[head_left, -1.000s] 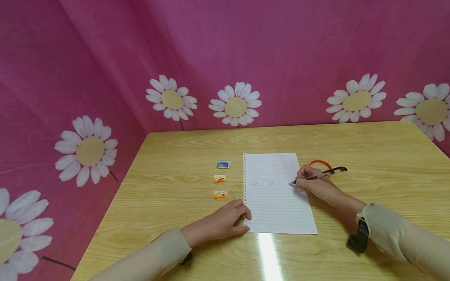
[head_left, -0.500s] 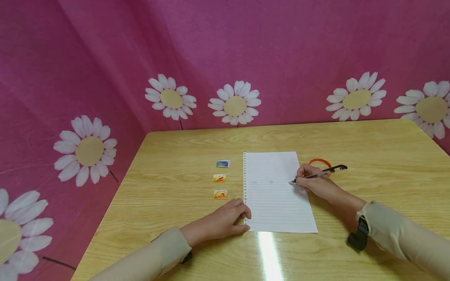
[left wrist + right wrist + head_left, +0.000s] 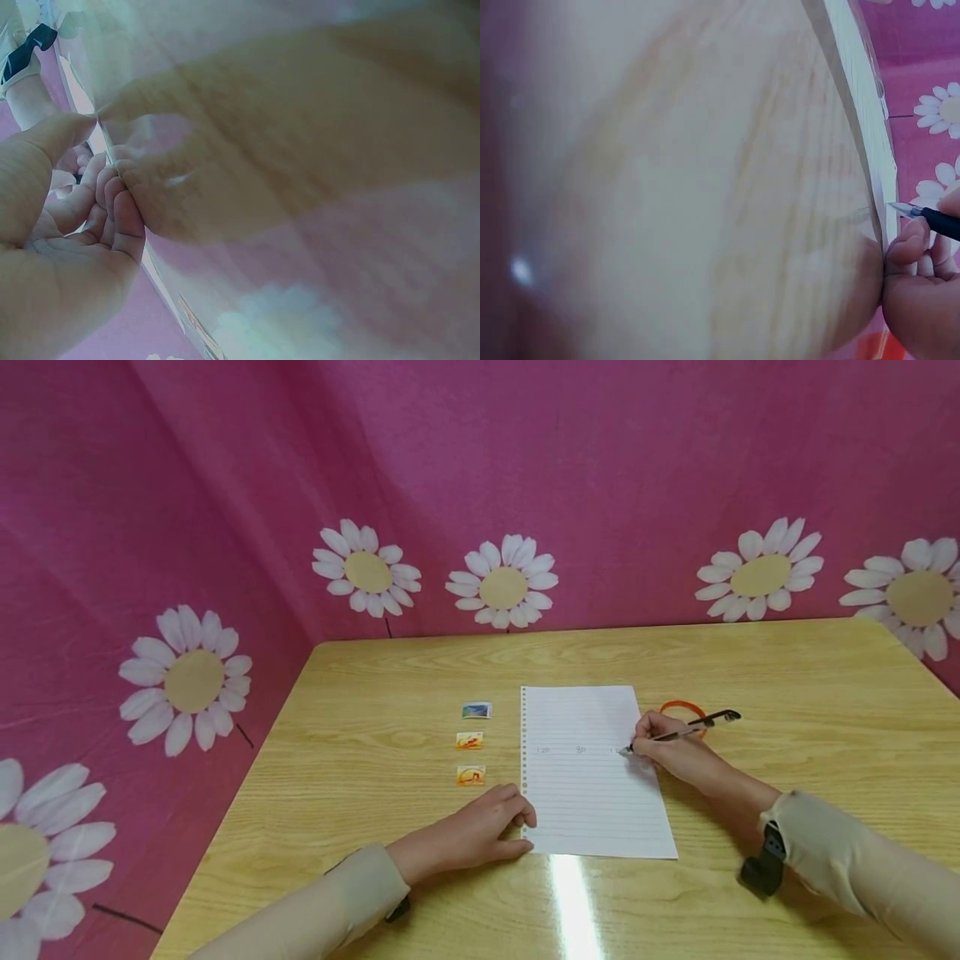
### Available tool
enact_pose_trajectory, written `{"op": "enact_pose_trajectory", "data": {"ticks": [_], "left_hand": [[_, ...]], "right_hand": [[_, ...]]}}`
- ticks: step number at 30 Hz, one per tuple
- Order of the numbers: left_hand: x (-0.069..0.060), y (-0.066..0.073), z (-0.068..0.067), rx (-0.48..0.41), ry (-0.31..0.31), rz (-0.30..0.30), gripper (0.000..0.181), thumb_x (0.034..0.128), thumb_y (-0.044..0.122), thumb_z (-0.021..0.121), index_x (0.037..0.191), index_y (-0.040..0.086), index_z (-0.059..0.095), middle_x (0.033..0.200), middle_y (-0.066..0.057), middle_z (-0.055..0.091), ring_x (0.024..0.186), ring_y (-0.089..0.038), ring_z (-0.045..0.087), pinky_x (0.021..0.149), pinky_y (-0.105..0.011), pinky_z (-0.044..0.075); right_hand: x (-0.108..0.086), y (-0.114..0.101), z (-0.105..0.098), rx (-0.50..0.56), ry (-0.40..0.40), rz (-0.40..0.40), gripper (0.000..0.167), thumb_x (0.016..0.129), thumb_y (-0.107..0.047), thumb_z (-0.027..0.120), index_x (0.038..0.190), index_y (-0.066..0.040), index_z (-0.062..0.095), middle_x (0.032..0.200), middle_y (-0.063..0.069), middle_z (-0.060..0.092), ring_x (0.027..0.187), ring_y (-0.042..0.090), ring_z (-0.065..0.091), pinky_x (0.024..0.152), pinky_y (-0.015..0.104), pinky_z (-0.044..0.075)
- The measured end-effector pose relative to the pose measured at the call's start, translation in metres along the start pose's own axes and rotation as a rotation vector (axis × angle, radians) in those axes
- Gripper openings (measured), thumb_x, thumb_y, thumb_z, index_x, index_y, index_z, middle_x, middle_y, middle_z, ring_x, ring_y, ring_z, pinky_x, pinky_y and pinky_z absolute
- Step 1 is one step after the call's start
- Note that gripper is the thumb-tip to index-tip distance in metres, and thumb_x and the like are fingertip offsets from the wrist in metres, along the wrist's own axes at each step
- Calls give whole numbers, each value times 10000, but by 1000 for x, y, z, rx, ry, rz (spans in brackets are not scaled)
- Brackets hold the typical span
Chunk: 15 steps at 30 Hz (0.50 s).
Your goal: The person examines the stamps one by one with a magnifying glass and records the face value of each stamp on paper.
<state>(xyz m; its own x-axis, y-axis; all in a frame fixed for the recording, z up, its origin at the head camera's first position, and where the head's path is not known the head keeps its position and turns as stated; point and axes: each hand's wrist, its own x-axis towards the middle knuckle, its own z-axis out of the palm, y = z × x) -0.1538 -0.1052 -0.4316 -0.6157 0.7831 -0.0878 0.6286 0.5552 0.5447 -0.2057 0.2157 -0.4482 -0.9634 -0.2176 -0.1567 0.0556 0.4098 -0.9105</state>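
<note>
A lined sheet of paper [image 3: 577, 810] with punched holes down its left side lies on the table. My right hand [image 3: 678, 756] pinches a black pen [image 3: 712, 720] with its tip at the paper's right part, on the same row as the handwritten numbers 120 and 80. In the right wrist view the pen tip [image 3: 904, 208] shows just past the fingers. My left hand [image 3: 480, 828] rests at the lower left edge of the sheet, its fingers loosely bent and holding nothing. The left wrist view shows that hand [image 3: 67, 217] from the palm side.
Left of the paper, a blue stamp-like card [image 3: 477, 711] and two orange ones [image 3: 469, 741] lie in a column. A red-orange ring [image 3: 682, 704] lies behind my right hand. The wooden table [image 3: 360, 718] meets a pink flowered cloth [image 3: 615, 485] at the back.
The pen tip has shifted a tiny way right, and a small mark now follows the 1 at the right of the row. My left hand stays where it was.
</note>
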Motion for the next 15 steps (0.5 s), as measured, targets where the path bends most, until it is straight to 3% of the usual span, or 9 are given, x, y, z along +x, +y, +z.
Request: {"op": "enact_pose_trajectory", "data": {"ticks": [4, 15], "left_hand": [[0, 0, 1, -3, -16, -18, 176, 926, 193, 677, 1050, 78, 630, 964, -10, 531, 897, -67, 462, 841, -175, 435], [0, -2, 0, -8, -23, -38, 190, 928, 210, 677, 1069, 93, 627, 982, 7, 528, 905, -53, 446, 844, -173, 428]], "right_hand": [[-2, 2, -1, 38, 16, 14, 108, 897, -65, 563, 922, -12, 472, 694, -61, 476, 631, 71, 450, 565, 231, 388], [-3, 4, -3, -18, 24, 12, 163, 879, -88, 578, 965, 8, 478, 726, -57, 510, 670, 60, 476, 609, 206, 414]]}}
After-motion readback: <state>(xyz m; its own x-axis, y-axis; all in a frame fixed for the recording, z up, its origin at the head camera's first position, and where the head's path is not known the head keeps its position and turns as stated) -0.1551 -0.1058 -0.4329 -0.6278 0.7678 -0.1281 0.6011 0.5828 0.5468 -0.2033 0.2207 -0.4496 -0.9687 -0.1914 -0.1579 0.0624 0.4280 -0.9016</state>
